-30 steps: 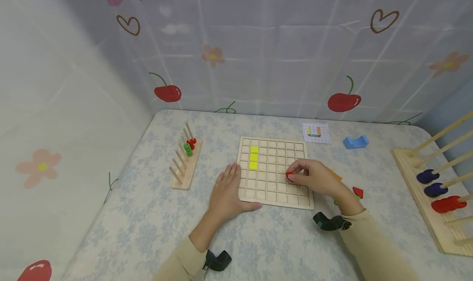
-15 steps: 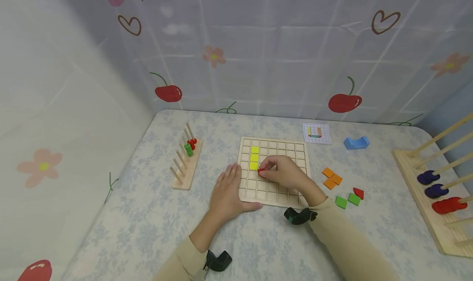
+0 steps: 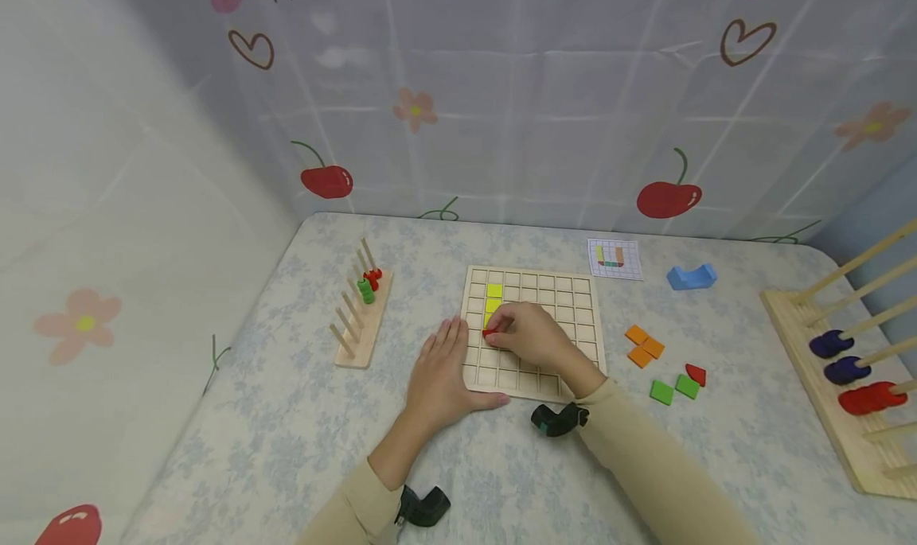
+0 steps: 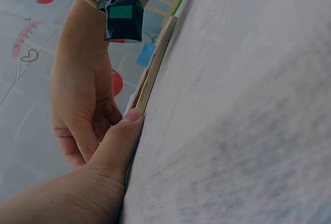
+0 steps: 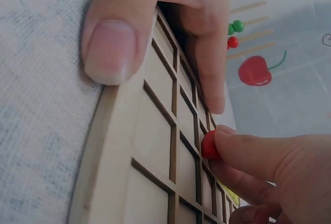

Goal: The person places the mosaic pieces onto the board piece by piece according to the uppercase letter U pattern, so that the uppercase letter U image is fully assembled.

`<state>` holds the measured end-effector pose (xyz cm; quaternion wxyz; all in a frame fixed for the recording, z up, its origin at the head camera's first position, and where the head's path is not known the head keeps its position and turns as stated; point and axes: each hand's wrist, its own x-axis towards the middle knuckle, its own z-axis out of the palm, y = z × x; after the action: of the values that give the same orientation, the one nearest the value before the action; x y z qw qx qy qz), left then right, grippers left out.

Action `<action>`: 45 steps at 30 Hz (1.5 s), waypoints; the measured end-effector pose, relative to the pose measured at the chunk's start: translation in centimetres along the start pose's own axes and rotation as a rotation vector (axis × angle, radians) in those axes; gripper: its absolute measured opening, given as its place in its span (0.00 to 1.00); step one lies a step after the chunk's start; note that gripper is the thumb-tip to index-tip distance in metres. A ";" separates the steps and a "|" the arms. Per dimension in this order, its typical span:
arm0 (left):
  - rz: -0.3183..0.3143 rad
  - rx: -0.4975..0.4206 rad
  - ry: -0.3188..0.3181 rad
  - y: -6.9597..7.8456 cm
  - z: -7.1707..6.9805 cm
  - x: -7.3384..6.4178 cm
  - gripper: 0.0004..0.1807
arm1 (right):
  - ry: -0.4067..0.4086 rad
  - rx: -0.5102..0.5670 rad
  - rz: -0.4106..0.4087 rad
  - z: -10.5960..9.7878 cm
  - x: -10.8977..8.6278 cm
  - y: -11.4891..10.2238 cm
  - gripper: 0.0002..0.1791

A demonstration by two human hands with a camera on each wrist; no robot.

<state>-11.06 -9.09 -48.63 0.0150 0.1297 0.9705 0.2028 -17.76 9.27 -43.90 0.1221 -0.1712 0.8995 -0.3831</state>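
A square wooden grid board (image 3: 587,298) lies on the table. My left hand (image 3: 438,374) rests at its near left corner, fingers straight along the left edge and thumb along the front edge. Between thumb and fingertips, my right hand (image 3: 533,334) pinches a small red tile (image 3: 489,332) with a rounded edge. In the right wrist view the red tile (image 5: 210,145) is right at the grid's surface. A column of yellow tiles (image 3: 494,290) sits in the board just beyond it, the nearest one partly covered by the right fingers.
Right of the board lie several orange tiles (image 3: 652,347), two green tiles (image 3: 662,392) and another red tile (image 3: 695,375). A pattern card (image 3: 614,258) and a blue curved block (image 3: 691,277) lie farther back. Peg stands with beads flank the board, left (image 3: 380,314) and right (image 3: 795,338).
My right hand has carried the red tile leftward across the board to just below the yellow column, uncovering the loose tiles at right. My left hand has stayed put.
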 end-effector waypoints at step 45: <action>-0.023 -0.014 -0.019 0.4 -0.3 -0.2 0.75 | 0.011 -0.018 -0.025 -4.5 -5.4 3.7 0.13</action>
<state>-10.83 -8.85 -48.18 0.0273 0.1202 0.9703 0.2083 -15.25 16.79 -43.09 0.1106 -0.1812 0.9014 -0.3773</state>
